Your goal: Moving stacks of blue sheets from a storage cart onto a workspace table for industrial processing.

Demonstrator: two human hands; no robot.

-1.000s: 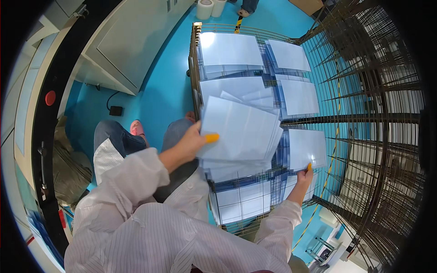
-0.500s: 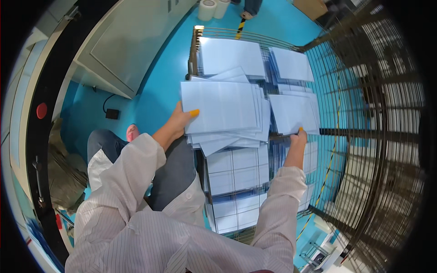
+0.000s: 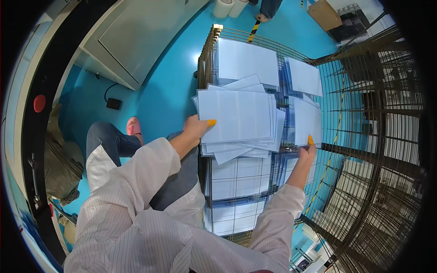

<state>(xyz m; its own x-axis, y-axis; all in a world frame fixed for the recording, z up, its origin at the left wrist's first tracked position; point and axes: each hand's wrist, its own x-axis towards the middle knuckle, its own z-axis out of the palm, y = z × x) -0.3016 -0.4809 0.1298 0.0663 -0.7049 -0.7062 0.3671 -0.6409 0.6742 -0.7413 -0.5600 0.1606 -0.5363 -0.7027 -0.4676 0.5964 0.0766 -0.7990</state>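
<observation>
The left hand [image 3: 196,128] pinches a fanned stack of white sheets [image 3: 236,119] at the wire cart [image 3: 207,54]'s left edge; the right hand [image 3: 307,150] pinches one sheet [image 3: 307,120]. Best keep the stack level so nothing slides.

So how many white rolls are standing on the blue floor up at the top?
2 rolls: one just past the wire cart's far corner, the other touching its right side. Both are cut off by the picture's top edge, so more may be hidden.
</observation>
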